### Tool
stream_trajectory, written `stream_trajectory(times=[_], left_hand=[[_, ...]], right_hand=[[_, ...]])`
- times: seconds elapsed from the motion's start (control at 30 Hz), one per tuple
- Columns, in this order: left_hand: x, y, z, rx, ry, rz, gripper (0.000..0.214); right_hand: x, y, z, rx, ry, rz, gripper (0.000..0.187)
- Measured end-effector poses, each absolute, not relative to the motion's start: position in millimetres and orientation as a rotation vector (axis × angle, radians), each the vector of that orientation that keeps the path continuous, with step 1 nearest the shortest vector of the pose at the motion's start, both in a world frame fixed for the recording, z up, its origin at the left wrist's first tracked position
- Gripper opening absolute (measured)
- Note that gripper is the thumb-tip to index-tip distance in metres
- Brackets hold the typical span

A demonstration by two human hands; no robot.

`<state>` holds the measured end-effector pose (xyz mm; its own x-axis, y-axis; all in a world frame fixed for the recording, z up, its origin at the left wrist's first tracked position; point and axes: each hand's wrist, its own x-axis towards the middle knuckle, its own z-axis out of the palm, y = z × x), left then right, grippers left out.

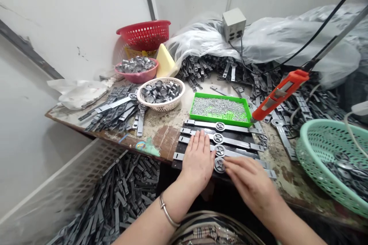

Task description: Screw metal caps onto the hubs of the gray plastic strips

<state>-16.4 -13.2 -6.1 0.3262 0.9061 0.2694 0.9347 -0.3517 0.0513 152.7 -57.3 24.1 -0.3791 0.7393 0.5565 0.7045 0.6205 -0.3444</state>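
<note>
Several grey plastic strips lie side by side on a black board (184,147), each with a round spoked disc at its middle. My left hand (198,157) is stretched out flat over the left halves of the nearer strips, fingers together and nothing gripped. At the nearest strip, the fingertips of my right hand (250,178) are pinched at the right edge of the spoked disc (219,165). Beyond the strips is a bright green tray (220,122) of tiny metal pieces. An orange electric screwdriver (278,95) hangs tilted, its tip near the tray's right corner.
At left, a cream basket (163,106) and a pink bowl (138,76) hold round grey parts beside a strip pile (115,109). A mint-green basket (316,160) stands at right. Plastic sheeting (276,38) and a power box (234,23) are behind; more strips (120,191) lie below the table edge.
</note>
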Motion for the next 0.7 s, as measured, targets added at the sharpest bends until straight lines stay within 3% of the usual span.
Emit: stream_trajectory(times=[0.1,0.23,0.43,0.7], left_hand=[[-17,-12,-8,-2.45,-1.711,-0.389,0.052],[-18,-11,-9,-2.441,-1.696,-0.375,0.052],[-20,-10,-14,-2.399,-1.654,-0.402,0.05],[-24,-6,-13,-2.424,-1.606,-0.337,0.051]], right_hand=[[181,-37,51,-1.355,-1.845,0.102,0.035],[213,14,67,-1.529,-1.254,0.285,0.068],[214,73,65,-1.244,-1.191,0.664,0.046],[211,101,58,-1.249,-1.18,0.561,0.038]])
